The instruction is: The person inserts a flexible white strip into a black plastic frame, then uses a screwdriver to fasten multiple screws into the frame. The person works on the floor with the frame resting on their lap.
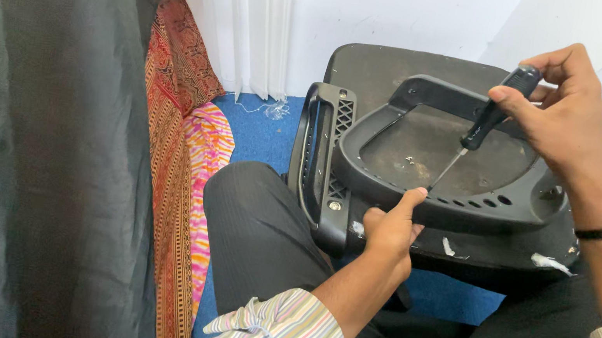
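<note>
Right hand (564, 112) gripped screwdriver (490, 117), upper right; left hand (388, 232) clamped chair base (438, 145) rim, centre frame. Tip sat angled, so it could've slipped out towards the left thumb.

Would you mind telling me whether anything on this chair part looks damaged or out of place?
Yes: the black chair seat lies upside down across the person's lap, and white scraps cling to its front edge, like torn padding or tape. Small bits lie loose in the tray-shaped plate. The right hand holds a screwdriver; the left hand steadies the rim.
</note>
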